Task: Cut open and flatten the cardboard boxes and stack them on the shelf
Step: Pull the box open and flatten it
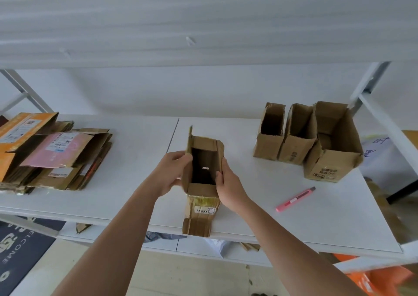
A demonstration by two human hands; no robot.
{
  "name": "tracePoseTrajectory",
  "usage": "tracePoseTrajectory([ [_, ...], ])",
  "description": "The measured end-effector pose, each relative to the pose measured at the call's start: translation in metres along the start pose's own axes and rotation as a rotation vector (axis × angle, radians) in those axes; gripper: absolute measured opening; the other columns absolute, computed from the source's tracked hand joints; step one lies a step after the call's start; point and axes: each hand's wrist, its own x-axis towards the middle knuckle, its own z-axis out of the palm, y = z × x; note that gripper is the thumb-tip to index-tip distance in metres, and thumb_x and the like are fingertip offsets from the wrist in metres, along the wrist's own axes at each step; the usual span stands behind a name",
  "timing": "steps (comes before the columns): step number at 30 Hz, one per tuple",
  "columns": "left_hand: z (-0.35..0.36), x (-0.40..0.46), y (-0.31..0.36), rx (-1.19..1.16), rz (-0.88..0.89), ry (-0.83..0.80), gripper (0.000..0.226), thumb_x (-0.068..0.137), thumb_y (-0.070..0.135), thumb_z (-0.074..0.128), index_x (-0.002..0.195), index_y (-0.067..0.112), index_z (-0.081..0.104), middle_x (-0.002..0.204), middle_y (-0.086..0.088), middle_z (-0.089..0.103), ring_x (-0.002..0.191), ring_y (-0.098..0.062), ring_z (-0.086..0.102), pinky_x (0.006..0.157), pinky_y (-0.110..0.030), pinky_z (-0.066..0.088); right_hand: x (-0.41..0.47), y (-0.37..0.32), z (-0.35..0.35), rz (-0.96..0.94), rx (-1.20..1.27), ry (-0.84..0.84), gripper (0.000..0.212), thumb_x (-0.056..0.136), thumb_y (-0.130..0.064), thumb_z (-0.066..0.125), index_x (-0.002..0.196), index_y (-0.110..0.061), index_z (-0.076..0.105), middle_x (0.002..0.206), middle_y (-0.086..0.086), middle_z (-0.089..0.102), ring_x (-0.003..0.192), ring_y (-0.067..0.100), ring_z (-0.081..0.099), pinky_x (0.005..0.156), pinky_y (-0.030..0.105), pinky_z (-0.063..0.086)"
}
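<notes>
Head view: a small brown corrugated cardboard box (202, 171), open-topped with creased, taped flaps, stands near the front edge of the smooth white shelf (140, 160). The left hand (172, 171) and right hand (228, 182) grip its sides, fingers curled on the walls. Flattened cardboard (56, 158) is stacked left; a pink cutter (295, 199) lies right.

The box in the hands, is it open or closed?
Open. The box has its flaps folded back, and its dark inside shows between the left hand and right hand.
</notes>
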Motion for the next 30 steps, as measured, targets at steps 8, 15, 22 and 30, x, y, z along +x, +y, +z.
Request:
tracePoseTrajectory([
  [8,0.025,-0.002,-0.021,-0.084,0.073,0.102,0.042,0.096,0.015,0.061,0.135,0.028,0.052,0.126,-0.001,0.058,0.115,-0.024,0.058,0.082,-0.038,0.058,-0.013,0.023,-0.022,0.043,0.014,0.028,0.047,0.108,-0.027,0.027,0.154,-0.027,0.019,0.126,-0.01,0.047,0.116,0.008,0.051,0.087,0.004,0.038],
  [15,0.043,0.002,-0.003,0.49,0.217,0.167,0.042,0.088,0.038,0.069,0.127,0.023,0.062,0.108,0.009,0.065,0.097,-0.014,0.062,0.07,-0.023,0.046,-0.027,0.025,-0.013,0.022,0.032,0.112,0.042,0.106,-0.022,0.034,0.148,-0.029,0.029,0.117,-0.013,0.055,0.103,0.004,0.058,0.073,0.0,0.042],
  [22,0.026,-0.002,-0.018,0.571,0.261,0.119,0.056,0.091,0.005,0.056,0.144,0.021,0.048,0.108,0.005,0.057,0.086,-0.007,0.051,0.064,-0.009,0.038,-0.014,0.009,-0.014,0.005,-0.122,0.244,0.054,0.096,-0.023,0.06,0.144,-0.012,0.037,0.133,0.002,0.055,0.126,0.02,0.053,0.097,0.026,0.047],
  [30,0.002,-0.012,-0.03,0.603,0.328,-0.051,0.057,0.094,0.007,0.058,0.143,0.034,0.048,0.124,0.003,0.061,0.104,-0.011,0.06,0.082,-0.014,0.047,0.006,-0.003,-0.028,-0.064,-0.43,0.147,0.062,0.101,-0.03,0.053,0.155,-0.015,0.025,0.156,0.005,0.037,0.143,0.024,0.035,0.118,0.036,0.03],
])
